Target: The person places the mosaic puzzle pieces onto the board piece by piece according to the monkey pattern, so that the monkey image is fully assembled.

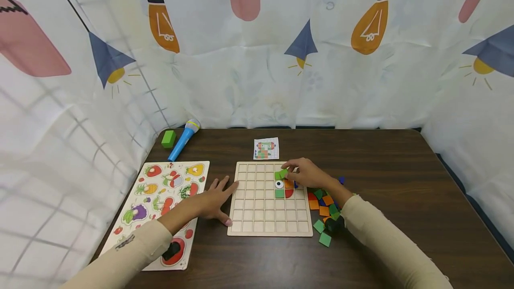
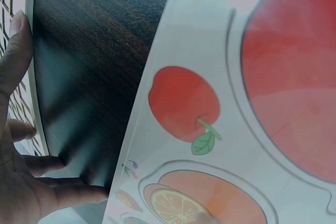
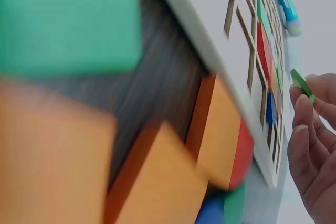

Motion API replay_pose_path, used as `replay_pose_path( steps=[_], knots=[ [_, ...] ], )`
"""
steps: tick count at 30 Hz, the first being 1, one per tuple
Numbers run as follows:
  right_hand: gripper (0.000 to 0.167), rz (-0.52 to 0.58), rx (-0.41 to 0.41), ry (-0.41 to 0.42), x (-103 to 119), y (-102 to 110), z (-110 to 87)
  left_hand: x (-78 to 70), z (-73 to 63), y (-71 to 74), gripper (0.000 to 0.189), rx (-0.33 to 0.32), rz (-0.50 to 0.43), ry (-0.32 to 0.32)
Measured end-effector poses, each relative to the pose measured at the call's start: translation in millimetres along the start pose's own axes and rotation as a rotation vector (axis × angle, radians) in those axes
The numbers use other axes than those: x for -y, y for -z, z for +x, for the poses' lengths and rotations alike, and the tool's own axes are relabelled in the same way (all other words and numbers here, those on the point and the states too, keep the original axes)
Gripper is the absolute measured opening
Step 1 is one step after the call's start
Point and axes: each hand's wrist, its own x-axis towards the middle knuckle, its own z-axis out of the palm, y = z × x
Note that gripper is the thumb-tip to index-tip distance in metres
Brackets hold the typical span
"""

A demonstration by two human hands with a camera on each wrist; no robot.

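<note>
My right hand (image 1: 306, 174) pinches a small light green tile (image 3: 302, 85) between thumb and fingertips, above the upper right part of a wooden grid board (image 1: 257, 215). Around it on the board lie another light green tile (image 1: 277, 175), a white tile with a black eye dot (image 1: 279, 184), an orange tile (image 1: 288, 184), a green tile (image 1: 279, 194), a red rounded tile (image 1: 288, 193) and a partly hidden blue tile (image 3: 270, 108). My left hand (image 1: 213, 200) is spread, its thumb and a fingertip touching the board's left edge.
Right of the board is a pile of loose tiles (image 1: 324, 211), partly under my right forearm. A picture card (image 1: 266, 148) lies behind the board. Left are a fruit puzzle board (image 1: 162, 175), a blue toy microphone (image 1: 182, 142) and a green block (image 1: 168, 139).
</note>
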Motion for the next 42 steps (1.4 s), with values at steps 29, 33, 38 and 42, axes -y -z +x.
replay_pose_path(
  steps=[29, 33, 38, 42],
  knots=[
    [0.028, -0.179, 0.024, -0.069, 26, -26, 39.1, -0.5, 1.6, 0.0, 0.115, 0.006, 0.028, 0.007],
    [0.029, -0.182, 0.015, -0.034, 26, -22, 38.0, 0.7, 1.3, -1.1, 0.114, 0.007, 0.024, 0.004],
    [0.028, -0.138, -0.027, 0.011, 21, -7, 30.9, 1.5, 1.0, -1.2, 0.114, -0.001, 0.016, -0.001],
    [0.025, -0.122, -0.065, 0.006, 11, 12, 16.3, 1.7, 1.1, -1.3, 0.113, 0.0, 0.02, 0.001]
  ],
)
